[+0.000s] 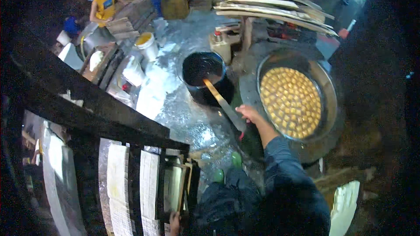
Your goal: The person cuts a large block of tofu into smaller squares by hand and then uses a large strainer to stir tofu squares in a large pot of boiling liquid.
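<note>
My right hand reaches forward with its fingers apart, beside a long flat wooden paddle. Its fingertips come close to the paddle's edge; I cannot tell whether they touch. One end of the paddle leans in a dark round pot holding dark liquid, while the other end slants toward me. To the right, a wide metal pan holds many golden square pieces that look like tofu. Low in the picture, my left hand closes on the edge of a wooden frame, partly hidden.
Rough planks lie stacked behind the pan. A plastic jug and a white bucket stand farther back. A dark beam crosses the left, above long white slabs. A person in a yellow shirt is far left.
</note>
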